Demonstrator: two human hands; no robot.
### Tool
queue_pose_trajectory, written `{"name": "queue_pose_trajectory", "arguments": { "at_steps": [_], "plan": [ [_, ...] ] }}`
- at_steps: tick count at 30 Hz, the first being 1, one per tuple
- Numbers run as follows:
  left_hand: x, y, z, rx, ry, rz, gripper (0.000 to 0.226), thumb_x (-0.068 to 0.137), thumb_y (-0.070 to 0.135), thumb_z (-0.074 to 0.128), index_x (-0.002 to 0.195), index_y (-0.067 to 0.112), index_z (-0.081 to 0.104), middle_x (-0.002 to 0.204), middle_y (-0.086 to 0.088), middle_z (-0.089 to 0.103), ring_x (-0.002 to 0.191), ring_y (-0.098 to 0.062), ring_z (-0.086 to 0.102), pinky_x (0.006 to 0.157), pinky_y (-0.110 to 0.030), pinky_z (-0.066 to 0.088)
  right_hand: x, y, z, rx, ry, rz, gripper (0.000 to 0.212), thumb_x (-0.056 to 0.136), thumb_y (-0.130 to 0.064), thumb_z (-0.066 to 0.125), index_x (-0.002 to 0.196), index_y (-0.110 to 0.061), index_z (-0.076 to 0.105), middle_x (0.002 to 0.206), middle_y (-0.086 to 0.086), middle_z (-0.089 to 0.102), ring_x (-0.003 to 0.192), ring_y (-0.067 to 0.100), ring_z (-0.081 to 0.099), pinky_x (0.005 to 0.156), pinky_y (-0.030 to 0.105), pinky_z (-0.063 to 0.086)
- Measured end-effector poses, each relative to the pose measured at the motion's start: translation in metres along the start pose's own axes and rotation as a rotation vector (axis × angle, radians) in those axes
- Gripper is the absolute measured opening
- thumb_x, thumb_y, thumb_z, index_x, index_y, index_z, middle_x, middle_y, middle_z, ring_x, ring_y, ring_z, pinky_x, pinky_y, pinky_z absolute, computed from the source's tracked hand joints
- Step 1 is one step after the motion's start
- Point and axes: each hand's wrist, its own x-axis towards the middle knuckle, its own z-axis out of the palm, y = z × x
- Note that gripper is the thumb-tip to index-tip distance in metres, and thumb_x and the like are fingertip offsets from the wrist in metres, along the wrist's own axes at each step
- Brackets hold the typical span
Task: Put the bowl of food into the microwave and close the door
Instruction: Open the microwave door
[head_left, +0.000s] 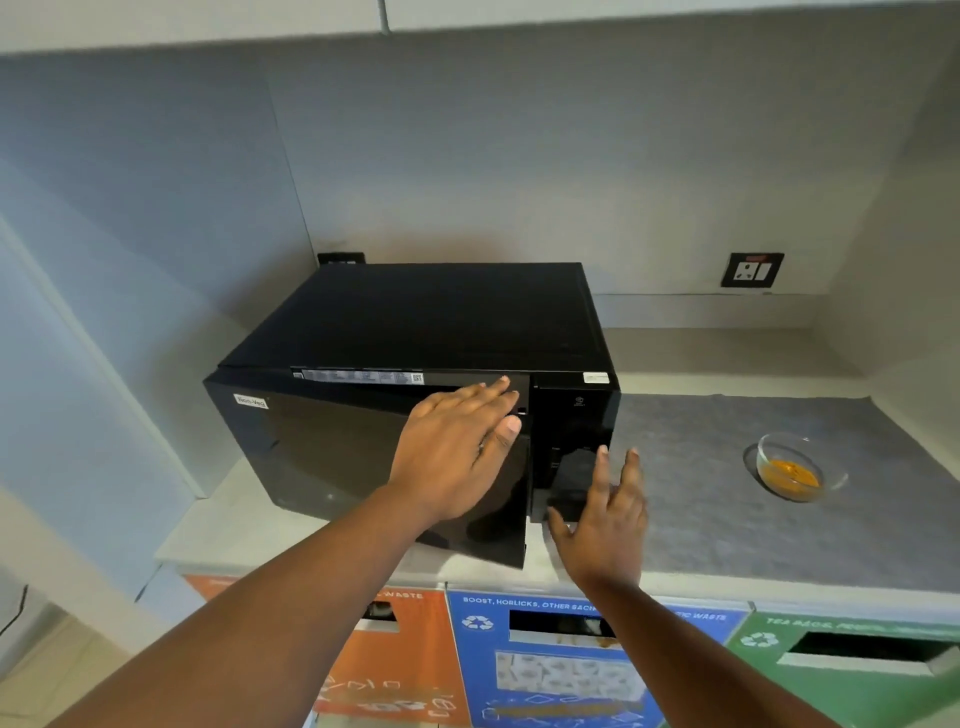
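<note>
A black microwave (441, 322) stands on the counter, its glossy door (332, 457) swung a little way out from the body. My left hand (457, 447) lies flat on the door's upper right corner, fingers spread, holding nothing. My right hand (605, 525) hovers with fingers apart in front of the control panel (574, 431), near the door's free edge. A clear glass bowl (797, 470) with orange food sits on the grey mat to the right, well apart from both hands.
A grey mat (727, 519) covers the counter right of the microwave. A wall socket (751, 270) is on the back wall. Below the counter edge are orange (410, 654), blue (550, 670) and green (852, 670) waste bin fronts. An overhead cabinet sits above.
</note>
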Motion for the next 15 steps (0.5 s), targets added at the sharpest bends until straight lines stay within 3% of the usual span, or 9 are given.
{"name": "queue_pose_trajectory", "arguments": {
  "at_steps": [2, 5, 8, 11, 15],
  "plan": [
    [-0.002, 0.006, -0.005, -0.023, -0.014, -0.056, 0.058, 0.106, 0.052, 0.018, 0.152, 0.031, 0.047, 0.159, 0.011, 0.046, 0.147, -0.008, 0.039, 0.117, -0.034, 0.026, 0.007, -0.007, -0.016, -0.025, 0.053, -0.047, 0.115, 0.078, -0.046, 0.08, 0.162, -0.022, 0.005, 0.168, 0.018, 0.001, 0.155, 0.04, 0.006, 0.119, 0.058, 0.02],
    [-0.004, 0.017, -0.009, -0.041, -0.044, -0.148, 0.064, 0.101, 0.047, 0.024, 0.159, 0.021, 0.032, 0.163, 0.001, 0.041, 0.147, -0.014, 0.04, 0.118, -0.038, 0.028, 0.027, -0.021, -0.042, -0.1, 0.115, -0.213, 0.106, 0.084, -0.039, 0.071, 0.162, -0.02, 0.003, 0.17, 0.017, -0.001, 0.156, 0.033, -0.007, 0.123, 0.051, 0.005],
    [-0.007, 0.029, -0.016, -0.051, -0.097, -0.266, 0.074, 0.096, 0.046, 0.026, 0.163, 0.016, 0.019, 0.169, -0.008, 0.027, 0.151, -0.021, 0.033, 0.12, -0.043, 0.025, 0.049, -0.042, -0.068, -0.176, 0.139, -0.403, 0.093, 0.089, -0.035, 0.059, 0.162, -0.015, 0.007, 0.17, 0.015, 0.007, 0.157, 0.03, -0.006, 0.124, 0.05, 0.005],
    [-0.005, 0.033, -0.024, -0.016, -0.177, -0.381, 0.077, 0.096, 0.046, 0.032, 0.163, 0.014, 0.011, 0.172, -0.012, 0.013, 0.151, -0.029, 0.03, 0.117, -0.047, 0.026, 0.069, -0.064, -0.083, -0.254, 0.033, -0.509, 0.083, 0.092, -0.035, 0.053, 0.161, -0.011, 0.014, 0.17, 0.012, 0.014, 0.157, 0.028, 0.002, 0.125, 0.047, 0.009],
    [0.0, 0.029, -0.034, -0.006, -0.32, -0.505, 0.082, 0.097, 0.042, 0.039, 0.164, 0.013, 0.002, 0.173, -0.015, -0.001, 0.154, -0.036, 0.018, 0.119, -0.048, 0.021, 0.088, -0.08, -0.088, -0.338, -0.133, -0.6, 0.078, 0.095, -0.037, 0.05, 0.161, -0.014, 0.016, 0.17, 0.008, 0.016, 0.157, 0.022, 0.006, 0.121, 0.038, -0.003]
  ]
}}
